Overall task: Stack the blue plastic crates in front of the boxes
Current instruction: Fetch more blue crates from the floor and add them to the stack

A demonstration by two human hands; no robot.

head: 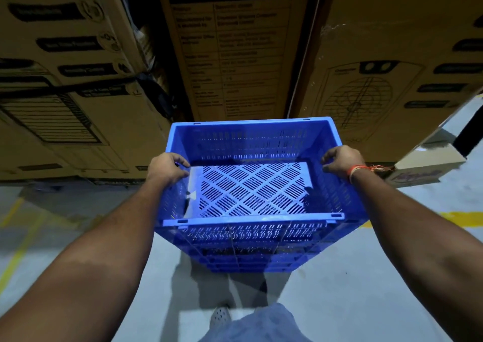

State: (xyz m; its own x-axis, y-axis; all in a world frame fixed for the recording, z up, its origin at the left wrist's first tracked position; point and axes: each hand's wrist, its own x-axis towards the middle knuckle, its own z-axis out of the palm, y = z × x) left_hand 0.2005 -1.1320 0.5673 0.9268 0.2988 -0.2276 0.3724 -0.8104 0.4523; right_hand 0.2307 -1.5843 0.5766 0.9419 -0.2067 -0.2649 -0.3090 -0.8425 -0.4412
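A blue plastic crate (251,221) with slotted walls and a lattice floor sits at the centre of the view, empty inside. More blue crate walls (251,260) show directly beneath it, so it rests on or just above a stack. My left hand (166,167) grips the crate's left rim, fingers curled over the edge. On the right rim my right hand (339,161) holds on the same way; a red thread circles that wrist. Tall brown cardboard boxes (235,54) stand right behind the crates.
Cardboard boxes (65,93) wall off the whole back, left to right. A small white carton (428,166) lies on the floor at the right. Grey concrete floor (326,302) with yellow lines (462,217) spreads around the stack. My shoe (220,317) is below.
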